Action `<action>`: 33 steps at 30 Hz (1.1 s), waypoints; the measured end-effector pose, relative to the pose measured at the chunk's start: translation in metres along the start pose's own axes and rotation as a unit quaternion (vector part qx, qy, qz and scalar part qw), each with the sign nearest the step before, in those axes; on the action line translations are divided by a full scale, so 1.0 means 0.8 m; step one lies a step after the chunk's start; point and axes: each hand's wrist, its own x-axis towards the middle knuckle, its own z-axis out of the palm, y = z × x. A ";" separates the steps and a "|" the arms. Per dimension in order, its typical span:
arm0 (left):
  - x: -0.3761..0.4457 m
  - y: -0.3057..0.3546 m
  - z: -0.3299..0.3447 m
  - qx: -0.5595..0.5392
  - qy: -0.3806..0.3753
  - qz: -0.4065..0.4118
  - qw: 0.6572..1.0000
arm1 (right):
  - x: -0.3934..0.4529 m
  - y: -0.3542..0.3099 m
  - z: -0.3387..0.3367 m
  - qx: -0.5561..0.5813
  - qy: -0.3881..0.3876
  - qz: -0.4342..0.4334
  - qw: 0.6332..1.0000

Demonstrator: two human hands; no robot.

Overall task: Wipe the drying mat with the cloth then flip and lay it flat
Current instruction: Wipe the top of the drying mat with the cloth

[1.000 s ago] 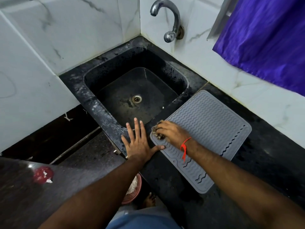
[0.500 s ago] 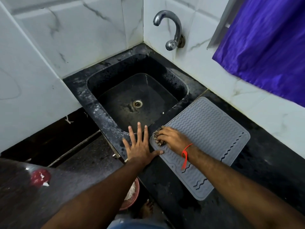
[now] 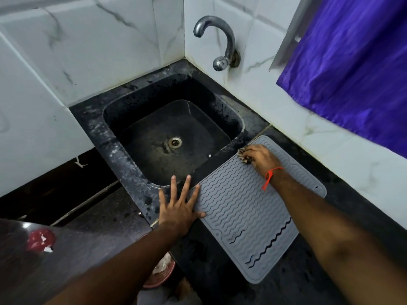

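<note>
The grey drying mat (image 3: pixel 242 219) lies flat on the black tabletop (image 3: pixel 220 271), just beside the sink (image 3: pixel 123 159), its ribbed side up. Right hand (image 3: pixel 261 156) grips a bunched, patterned cloth (image 3: pixel 244 155) and presses it onto the mat corner nearest the sink and the tiled wall (image 3: pixel 297 119). Left hand (image 3: pixel 179 208) is released, fingers spread flat, resting on the tabletop between sink and mat, with thumb and one fingertip touching the mat's edge. A red thread (image 3: pixel 269 177) circles the right wrist.
</note>
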 end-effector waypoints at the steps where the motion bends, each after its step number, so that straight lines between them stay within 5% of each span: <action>1: -0.001 -0.001 0.002 0.000 -0.002 -0.001 1.000 | 0.007 0.009 -0.005 0.006 -0.010 0.018 1.000; 8: 0.001 0.001 0.009 0.006 -0.003 -0.003 1.000 | 0.041 0.063 -0.027 0.044 0.030 0.210 0.976; 14: 0.005 0.002 0.007 -0.004 -0.006 -0.002 1.000 | 0.051 0.052 -0.021 0.048 0.060 0.215 0.974; 29: 0.014 0.001 0.010 -0.015 -0.027 0.013 0.999 | -0.072 -0.178 0.067 0.039 0.037 -0.134 0.990; 33: 0.011 0.001 0.009 -0.016 -0.031 0.007 0.999 | -0.097 -0.182 0.073 0.035 0.052 -0.162 0.985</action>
